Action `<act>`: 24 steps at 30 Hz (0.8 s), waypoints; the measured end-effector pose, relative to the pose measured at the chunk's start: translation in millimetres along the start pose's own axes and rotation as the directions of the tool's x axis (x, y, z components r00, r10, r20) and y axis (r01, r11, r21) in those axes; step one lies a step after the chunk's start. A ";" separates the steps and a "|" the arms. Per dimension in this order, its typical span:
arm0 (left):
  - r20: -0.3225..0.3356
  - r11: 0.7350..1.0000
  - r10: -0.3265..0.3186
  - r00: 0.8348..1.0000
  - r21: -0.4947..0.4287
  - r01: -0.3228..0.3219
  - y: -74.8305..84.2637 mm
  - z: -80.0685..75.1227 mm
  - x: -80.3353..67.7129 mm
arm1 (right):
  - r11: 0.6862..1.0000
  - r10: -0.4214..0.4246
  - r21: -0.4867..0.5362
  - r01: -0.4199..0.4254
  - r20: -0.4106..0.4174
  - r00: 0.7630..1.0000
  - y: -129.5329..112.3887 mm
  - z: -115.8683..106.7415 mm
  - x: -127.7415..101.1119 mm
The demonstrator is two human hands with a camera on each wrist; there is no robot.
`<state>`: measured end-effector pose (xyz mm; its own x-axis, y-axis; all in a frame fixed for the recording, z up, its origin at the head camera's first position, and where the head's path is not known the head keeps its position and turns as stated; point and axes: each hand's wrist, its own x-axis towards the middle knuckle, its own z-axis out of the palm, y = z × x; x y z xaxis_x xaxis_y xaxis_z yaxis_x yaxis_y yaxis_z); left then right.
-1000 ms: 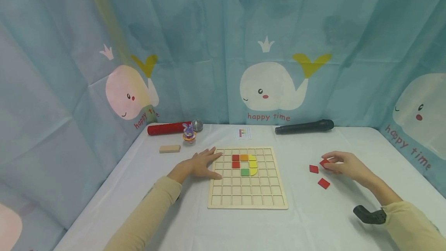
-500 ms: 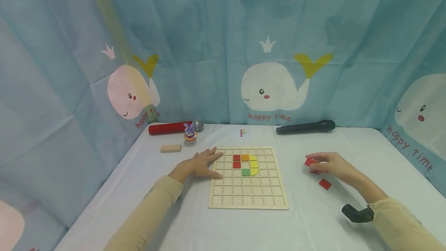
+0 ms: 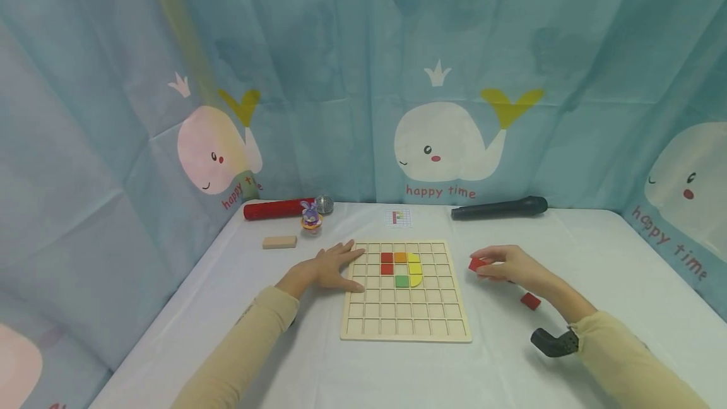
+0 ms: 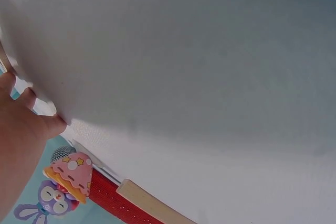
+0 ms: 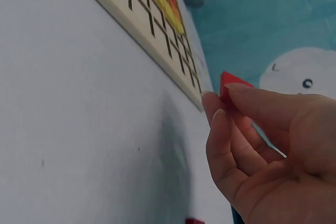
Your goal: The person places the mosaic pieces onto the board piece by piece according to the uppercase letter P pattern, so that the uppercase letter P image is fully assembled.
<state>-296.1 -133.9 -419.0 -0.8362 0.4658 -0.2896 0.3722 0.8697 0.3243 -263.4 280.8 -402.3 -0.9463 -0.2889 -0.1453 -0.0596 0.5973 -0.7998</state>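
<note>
Between thumb and fingers, my right hand (image 3: 508,266) pinches a red square tile (image 5: 229,83), held above the table just right of the wooden grid board (image 3: 406,330). My left hand (image 3: 328,268) rests with spread fingers on the board's left edge. Set in the board are two red tiles (image 3: 387,263), an orange tile (image 3: 400,257), a green tile (image 3: 402,281) and a yellow column (image 3: 415,269) with rounded ends. Another loose red tile (image 3: 531,301) lies on the table below my right wrist; one more is mostly hidden behind that hand.
Behind the board lies a small printed grid card (image 3: 399,218). A red microphone (image 3: 278,209), a purple rabbit toy (image 3: 310,216) and a wooden block (image 3: 279,242) are at the back left. At the back right is a black microphone (image 3: 500,208).
My right hand has moved left with the pinched red tile, from beside the loose tiles to near the board's right edge. My left hand stays on the board.
</note>
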 end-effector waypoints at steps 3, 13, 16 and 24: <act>0.000 1.000 0.001 1.000 0.003 -0.001 -0.9 0.9 1.0 | 1.000 -0.004 0.031 0.003 0.020 1.000 -6.8 7.3 5.3; 0.002 1.000 0.005 1.000 0.004 -0.005 -1.8 1.5 2.2 | 0.997 -0.043 0.072 0.037 0.078 0.996 -23.8 28.6 19.3; -0.001 1.000 0.005 1.000 0.005 -0.005 -1.0 1.2 1.5 | 0.996 -0.042 0.081 0.036 0.079 0.996 -29.5 35.2 22.9; -0.001 1.000 0.001 1.000 0.007 -0.001 -3.2 2.2 3.0 | 0.995 -0.063 0.084 0.054 0.112 0.992 -44.6 50.5 28.7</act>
<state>-298.9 -134.9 -422.9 -0.8365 0.4662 -0.2881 0.3755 0.8704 0.3183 -271.8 208.1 -400.3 -0.8990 -0.4083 -0.1586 -0.0840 0.5161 -0.8524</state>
